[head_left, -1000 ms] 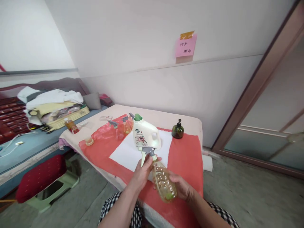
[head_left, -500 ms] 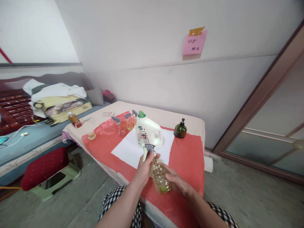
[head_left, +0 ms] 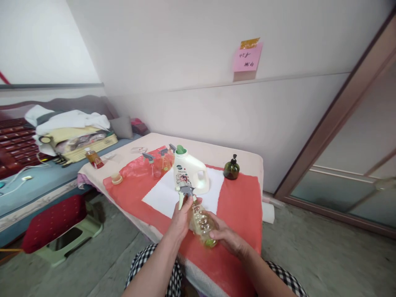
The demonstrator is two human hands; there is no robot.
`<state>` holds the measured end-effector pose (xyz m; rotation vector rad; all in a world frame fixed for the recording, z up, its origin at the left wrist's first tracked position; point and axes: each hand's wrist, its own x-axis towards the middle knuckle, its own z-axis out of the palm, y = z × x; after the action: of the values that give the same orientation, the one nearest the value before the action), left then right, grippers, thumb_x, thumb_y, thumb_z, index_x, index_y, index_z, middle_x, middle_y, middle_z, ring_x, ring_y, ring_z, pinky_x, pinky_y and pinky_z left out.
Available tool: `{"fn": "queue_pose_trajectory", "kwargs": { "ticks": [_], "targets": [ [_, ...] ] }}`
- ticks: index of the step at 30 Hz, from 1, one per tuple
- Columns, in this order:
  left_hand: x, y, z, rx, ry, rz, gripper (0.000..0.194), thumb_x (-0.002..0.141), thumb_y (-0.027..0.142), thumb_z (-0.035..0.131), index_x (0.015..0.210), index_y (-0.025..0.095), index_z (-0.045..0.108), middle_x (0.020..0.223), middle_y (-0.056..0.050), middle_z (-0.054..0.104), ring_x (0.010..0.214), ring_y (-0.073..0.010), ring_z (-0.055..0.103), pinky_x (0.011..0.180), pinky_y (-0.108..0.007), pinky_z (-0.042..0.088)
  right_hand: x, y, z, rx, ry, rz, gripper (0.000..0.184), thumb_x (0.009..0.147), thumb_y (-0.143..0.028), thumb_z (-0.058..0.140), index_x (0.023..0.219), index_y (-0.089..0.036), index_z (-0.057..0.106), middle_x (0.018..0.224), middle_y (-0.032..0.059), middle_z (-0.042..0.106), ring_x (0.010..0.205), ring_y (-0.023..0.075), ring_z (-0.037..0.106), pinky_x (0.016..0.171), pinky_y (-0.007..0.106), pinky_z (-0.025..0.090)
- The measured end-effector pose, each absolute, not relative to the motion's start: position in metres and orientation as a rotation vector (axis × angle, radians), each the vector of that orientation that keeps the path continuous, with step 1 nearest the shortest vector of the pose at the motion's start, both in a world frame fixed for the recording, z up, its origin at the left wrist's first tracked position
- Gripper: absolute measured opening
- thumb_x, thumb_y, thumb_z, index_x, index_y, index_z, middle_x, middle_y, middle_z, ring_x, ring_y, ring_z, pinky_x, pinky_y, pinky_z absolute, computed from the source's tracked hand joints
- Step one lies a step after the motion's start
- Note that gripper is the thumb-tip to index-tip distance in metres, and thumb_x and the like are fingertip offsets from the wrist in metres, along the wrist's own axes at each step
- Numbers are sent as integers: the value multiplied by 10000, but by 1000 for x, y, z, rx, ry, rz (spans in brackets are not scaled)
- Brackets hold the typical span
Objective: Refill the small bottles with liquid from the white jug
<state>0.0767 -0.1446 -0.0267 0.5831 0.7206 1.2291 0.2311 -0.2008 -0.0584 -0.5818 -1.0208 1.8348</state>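
A clear, yellowish spray bottle (head_left: 202, 222) with a grey and pale green trigger head is held tilted above the red cloth. My left hand (head_left: 182, 216) is closed around its neck, just under the trigger head. Lower down, my right hand (head_left: 227, 235) grips the side of the bottle's ribbed body, thumb across the front. A little greenish liquid shows near its base. Just beyond the hands, a large cream jug (head_left: 192, 171) with a handle and a green piece in its mouth stands upright on a white cloth (head_left: 213, 198).
Several smaller spray bottles (head_left: 152, 167) stand left of the jug on the red cloth (head_left: 244, 214). A dark green pump bottle (head_left: 231, 169) is at the right. Near the left edge are a beige cap (head_left: 116, 178) and an amber bottle (head_left: 93, 158). A red stool (head_left: 55, 222) stands left of the table.
The spray bottle stays in both hands; its base looks slightly shifted and my right thumb now lies further across its front. The whole view has shifted a little.
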Motion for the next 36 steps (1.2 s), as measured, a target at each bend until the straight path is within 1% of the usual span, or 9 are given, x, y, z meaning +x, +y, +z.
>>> {"fn": "queue_pose_trajectory", "kwargs": {
  "ticks": [4,8,12,17,19,22,28,32,36],
  "targets": [
    [75,-148,-21,600,643,1121,358,725,404,791,936,156,643,908,-93,704,800,-201,659,723,-310,504,231,-205,-54,-469,-964,1947,598,789,-458,655,1321,-209,543,1246,117,617,1107,281,587,985,439,393],
    [75,-151,-22,662,645,1115,349,744,402,776,942,150,639,909,-99,698,764,-190,644,675,-295,498,231,-202,-60,-524,-1024,1931,657,688,-338,736,1303,-204,548,1181,100,650,1064,278,602,951,422,410],
    [76,-148,-28,672,706,1179,350,730,398,788,934,163,628,908,-81,692,726,-169,635,646,-276,492,231,-197,-68,-690,-1129,1787,718,604,-327,829,1263,-221,564,1198,75,644,1113,288,570,966,405,394],
    [74,-147,-26,620,660,1133,351,735,395,785,944,161,631,911,-89,695,731,-177,643,661,-293,507,229,-205,-59,-529,-1009,1905,632,760,-495,693,1307,-223,536,1286,108,587,1141,284,558,982,428,395],
    [74,-148,-24,592,650,1101,356,737,409,780,943,160,629,917,-96,697,719,-180,642,659,-307,514,228,-207,-56,-477,-937,1972,589,779,-458,649,1303,-212,540,1271,118,593,1099,281,582,953,429,416],
    [73,-149,-21,577,661,1096,380,722,425,789,937,156,627,914,-99,696,694,-177,637,645,-306,515,228,-205,-58,-492,-934,1959,617,681,-332,690,1270,-197,564,1222,109,624,1058,279,596,919,406,428],
    [76,-149,-26,640,707,1183,373,724,408,790,931,151,616,901,-89,690,710,-171,641,642,-284,510,230,-198,-65,-636,-1065,1821,673,589,-213,713,1246,-223,565,1199,57,631,1114,276,549,980,399,377],
    [77,-148,-30,675,724,1242,336,735,386,785,917,154,625,874,-67,675,789,-190,659,658,-273,508,234,-199,-62,-689,-1135,1756,669,606,-188,651,1264,-229,538,1159,45,632,1064,269,555,902,373,405],
    [68,-138,-28,597,746,1368,323,719,354,802,915,165,629,876,-48,674,887,-189,667,762,-270,505,235,-200,-62,-837,-1250,1743,641,549,-122,633,1175,-242,572,1037,-2,636,933,219,556,788,307,418]
  ]
}}
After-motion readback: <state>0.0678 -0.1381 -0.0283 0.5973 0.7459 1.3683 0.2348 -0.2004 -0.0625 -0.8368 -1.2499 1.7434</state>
